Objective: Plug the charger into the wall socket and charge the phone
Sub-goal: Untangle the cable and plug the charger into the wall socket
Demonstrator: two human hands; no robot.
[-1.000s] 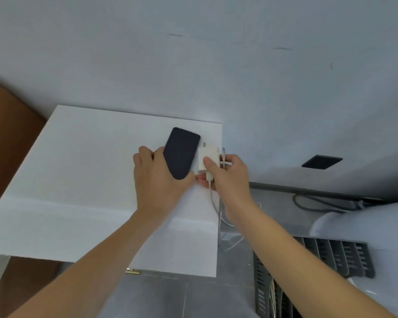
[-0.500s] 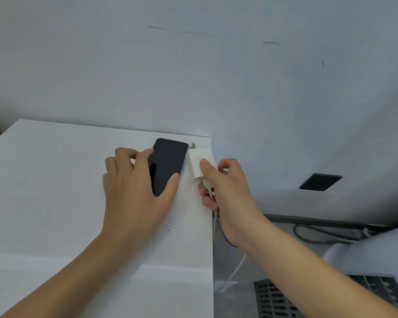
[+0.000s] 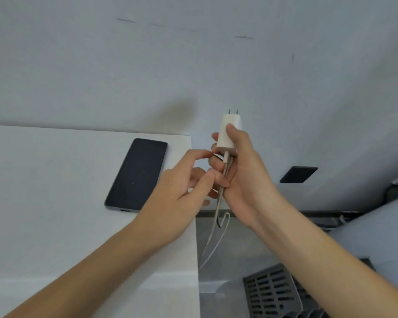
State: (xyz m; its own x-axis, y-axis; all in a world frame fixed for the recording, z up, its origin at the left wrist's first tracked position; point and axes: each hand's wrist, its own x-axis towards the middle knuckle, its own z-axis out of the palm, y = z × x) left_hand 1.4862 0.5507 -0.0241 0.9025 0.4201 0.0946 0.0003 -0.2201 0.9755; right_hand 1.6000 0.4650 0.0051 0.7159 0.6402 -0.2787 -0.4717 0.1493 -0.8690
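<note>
The white charger [image 3: 229, 131] stands prongs-up in the right hand [image 3: 241, 173], whose grip wraps it beside the worktop [image 3: 55, 226]. The left hand [image 3: 182, 191] pinches its dangling cable [image 3: 217, 210] narrowly. The dark phone [image 3: 137, 174] lies flat on the worktop.

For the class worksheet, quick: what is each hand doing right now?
Left hand: fingers pinched at the cable just below the charger; firm grip cannot be told.
Right hand: closed around the charger, prongs pointing up.

Right hand [image 3: 241, 171] gripping charger [image 3: 228, 131], prongs upward. Left hand [image 3: 182, 191] pinching cable [image 3: 217, 210]. Phone [image 3: 137, 174] flat on white cabinet [image 3: 44, 203].
</note>
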